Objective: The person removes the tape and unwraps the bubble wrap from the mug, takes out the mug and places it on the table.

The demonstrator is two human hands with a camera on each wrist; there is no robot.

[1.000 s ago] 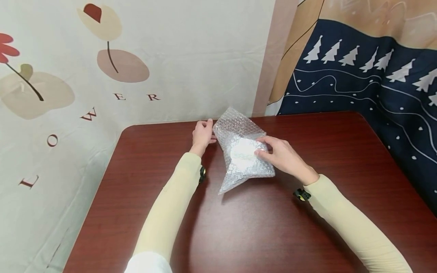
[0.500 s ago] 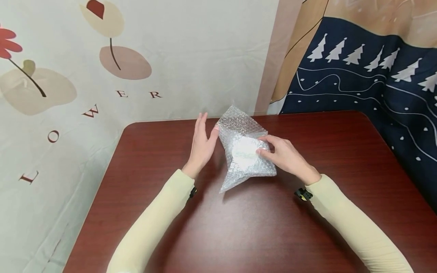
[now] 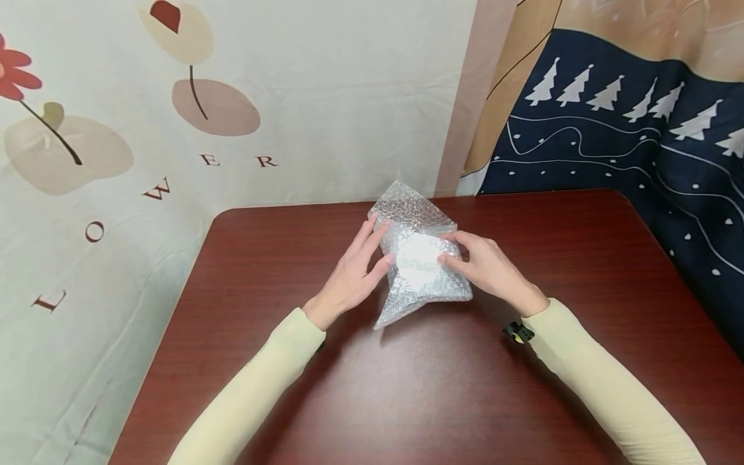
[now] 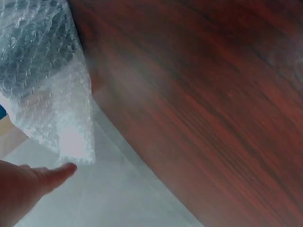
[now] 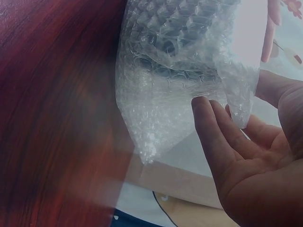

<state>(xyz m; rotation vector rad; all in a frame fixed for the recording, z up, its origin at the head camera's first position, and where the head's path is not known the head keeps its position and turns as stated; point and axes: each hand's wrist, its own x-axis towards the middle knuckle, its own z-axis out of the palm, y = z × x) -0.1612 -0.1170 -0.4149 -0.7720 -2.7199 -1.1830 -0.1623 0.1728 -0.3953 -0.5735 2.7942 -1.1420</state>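
Bag (image 3: 420,268): bubble wrap, lying on the table (image 3: 401,394) near its far edge, between both hands, pointed corner towards the person. Left hand (image 3: 351,276): fingers extended, slightly spread, at the bag's left side. Right hand (image 3: 493,266): thumb and fingers pinch the bag's right side. Printed cloth (image 3: 349,97) hangs behind.

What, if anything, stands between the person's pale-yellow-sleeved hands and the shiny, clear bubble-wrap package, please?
Nothing visible does. The clear bubble-wrap package has the right hand at its right side, while the left hand overlaps its left edge in the head view; whether the left one touches it, I cannot tell.
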